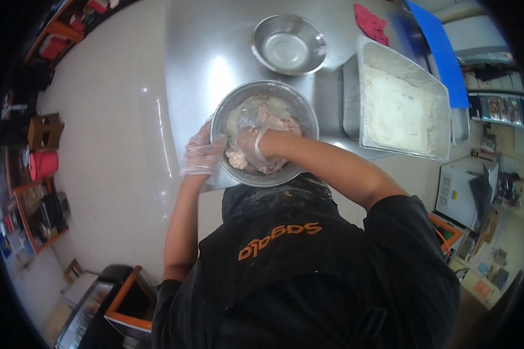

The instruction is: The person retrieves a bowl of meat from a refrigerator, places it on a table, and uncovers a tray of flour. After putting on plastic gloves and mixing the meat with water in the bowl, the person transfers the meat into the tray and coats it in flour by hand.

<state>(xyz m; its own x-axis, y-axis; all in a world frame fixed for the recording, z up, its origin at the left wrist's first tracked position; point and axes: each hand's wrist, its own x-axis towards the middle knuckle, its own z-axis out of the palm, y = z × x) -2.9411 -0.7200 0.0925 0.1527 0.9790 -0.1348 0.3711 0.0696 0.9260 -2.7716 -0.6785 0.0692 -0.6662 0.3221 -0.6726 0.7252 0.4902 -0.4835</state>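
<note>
A large metal bowl (313, 116) stands at the near edge of the steel table, holding pale raw meat pieces (237, 159) in a wet, whitish coating. My left hand (204, 150), in a clear plastic glove, grips the bowl's left rim. My right hand (254, 143), gloved the same way, reaches down into the meat. Its fingers are sunk among the pieces and blurred, so their pose does not show.
Behind the bowl sits a smaller metal bowl (288, 51). To the right is a deep rectangular pan (364, 99) of white flour (404, 104). A red cloth (371, 24) and a blue panel (442, 52) lie farther back. The table (192, 46) ends at the left above a tiled floor (110, 128).
</note>
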